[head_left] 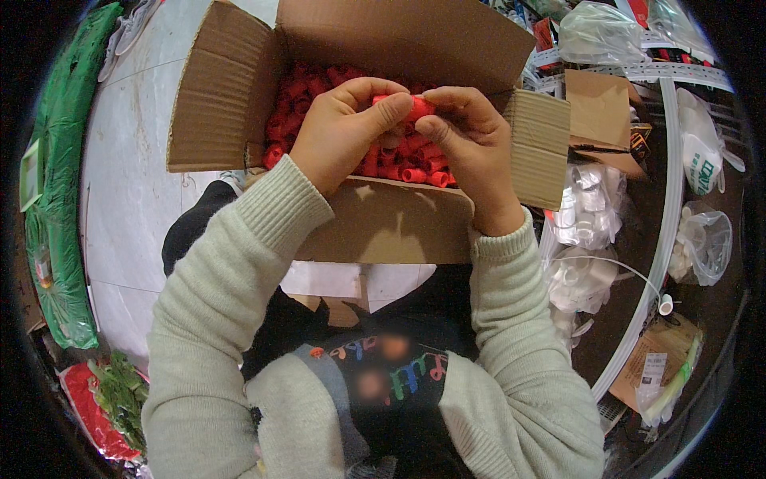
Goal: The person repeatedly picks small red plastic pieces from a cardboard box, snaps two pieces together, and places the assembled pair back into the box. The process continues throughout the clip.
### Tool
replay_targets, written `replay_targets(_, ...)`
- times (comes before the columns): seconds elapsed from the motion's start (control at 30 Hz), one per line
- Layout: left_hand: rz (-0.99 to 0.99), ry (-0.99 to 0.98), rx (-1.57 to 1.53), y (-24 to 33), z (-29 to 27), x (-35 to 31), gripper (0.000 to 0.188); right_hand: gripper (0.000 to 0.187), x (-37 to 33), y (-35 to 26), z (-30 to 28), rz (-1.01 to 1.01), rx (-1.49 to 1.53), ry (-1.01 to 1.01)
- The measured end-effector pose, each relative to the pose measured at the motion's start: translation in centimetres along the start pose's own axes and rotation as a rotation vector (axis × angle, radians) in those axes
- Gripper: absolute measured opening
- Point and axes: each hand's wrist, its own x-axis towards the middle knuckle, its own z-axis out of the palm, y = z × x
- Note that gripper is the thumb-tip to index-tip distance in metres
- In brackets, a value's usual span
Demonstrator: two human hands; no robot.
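Note:
A small red plastic piece (416, 108), shaped like a short tube, is held between my two hands above an open cardboard box (375, 217). My left hand (348, 126) pinches its left end between thumb and fingers. At its right end my right hand (471, 142) grips with thumb and fingertips. Part of the piece is hidden behind my fingers. Below my hands, many loose red tube-shaped plastic pieces (413, 174) fill the box, lying in all directions. The box's flaps stand spread outward.
A long green plastic-wrapped bundle (60, 191) lies along the far left. At the lower left, leafy greens (120, 395) rest by a red bag (89, 411). On the right are clear bags of white fittings (586, 203), long white strips (650, 263) and another cardboard box (598, 110).

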Motion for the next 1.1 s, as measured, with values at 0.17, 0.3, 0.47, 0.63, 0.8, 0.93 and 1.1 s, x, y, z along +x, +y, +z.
replay_targets(0.17, -0.025, -0.001, 0.016, -0.3, 0.0, 0.2, 0.028, 0.024, -0.1, 0.0, -0.2, -0.055, -0.096, -0.005)
replay_targets(0.3, -0.036, 0.025, 0.040, 0.2, 0.5, 0.1, 0.034, 0.026, 0.3, 0.6, -0.9, -0.335, -0.419, -0.011)
replay_targets(0.47, -0.039, 0.024, 0.100, -0.4, 0.1, 0.6, 0.040, 0.027, 0.6, 0.5, -0.8, -0.440, -0.520, -0.011)
replay_targets(0.63, -0.024, 0.037, 0.082, -0.3, 0.4, 0.5, 0.040, 0.026, 0.6, 0.3, -0.7, -0.455, -0.556, -0.007)
replay_targets(0.8, -0.044, 0.043, 0.099, 0.3, 0.6, 0.4, 0.043, 0.023, 1.0, 0.1, -0.6, -0.651, -0.717, 0.012)
replay_targets(0.93, -0.071, 0.064, 0.069, -0.2, 0.5, 0.6, 0.042, 0.024, 1.2, 0.1, -0.6, -0.627, -0.679, 0.001)
replay_targets(1.1, 0.010, 0.006, 0.029, -0.2, 0.4, 0.5, 0.037, 0.027, 0.7, 0.5, -0.5, -0.470, -0.583, -0.007)
